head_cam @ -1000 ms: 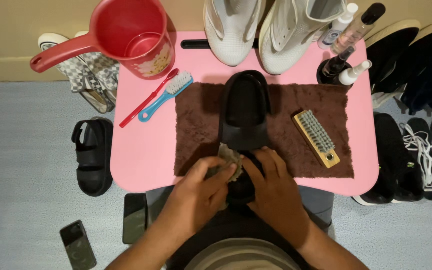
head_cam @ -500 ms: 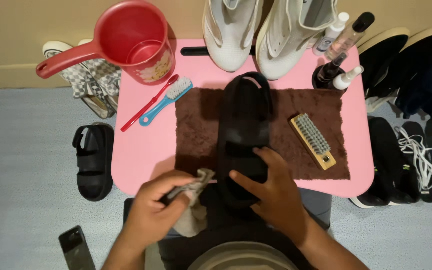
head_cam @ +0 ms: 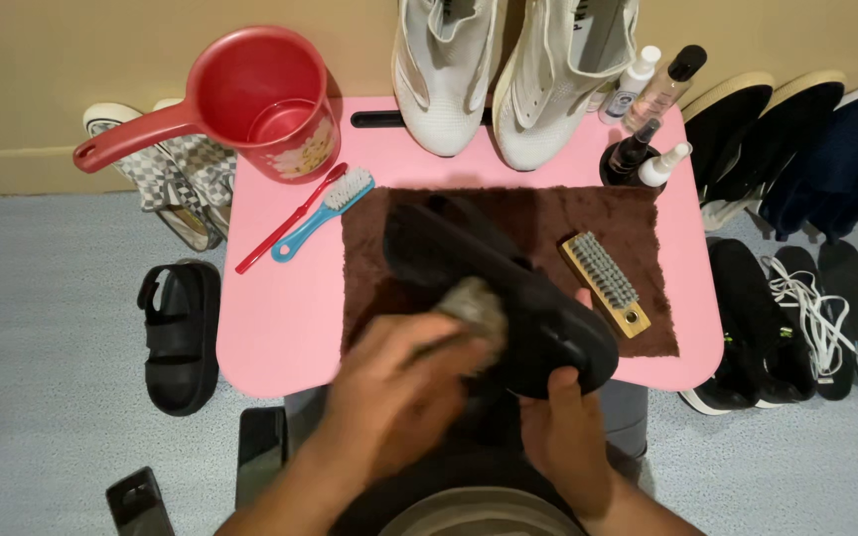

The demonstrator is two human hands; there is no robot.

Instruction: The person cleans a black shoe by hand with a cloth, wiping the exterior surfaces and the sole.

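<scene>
We have the black sandal tipped on its side over the brown towel, lying slantwise with one end near the towel's middle and the other end past the near edge of the pink table. Our right hand grips that near end from below, the thumb laid over the edge of the sole and the fingers wrapped behind it. Our left hand is closed around a grey cloth and presses it against the sandal's side; this hand is blurred, so we cannot tell exactly how the fingers sit.

We judge the sandal light and fairly stiff, a thick moulded sole with some give. Its smooth surface may turn slippery if wet, so a hold around the sole's thick end, as now, seems the surest.

On the towel just beside the sandal lies a wooden brush, bristles up. Left of the towel lie a blue brush and a red toothbrush, close together. A red dipper stands at the table's far left corner, a pair of white sneakers at the far edge, and several spray bottles at the far right corner. A second black sandal rests on the floor to the left, with phones nearer us and more shoes on the right.
</scene>
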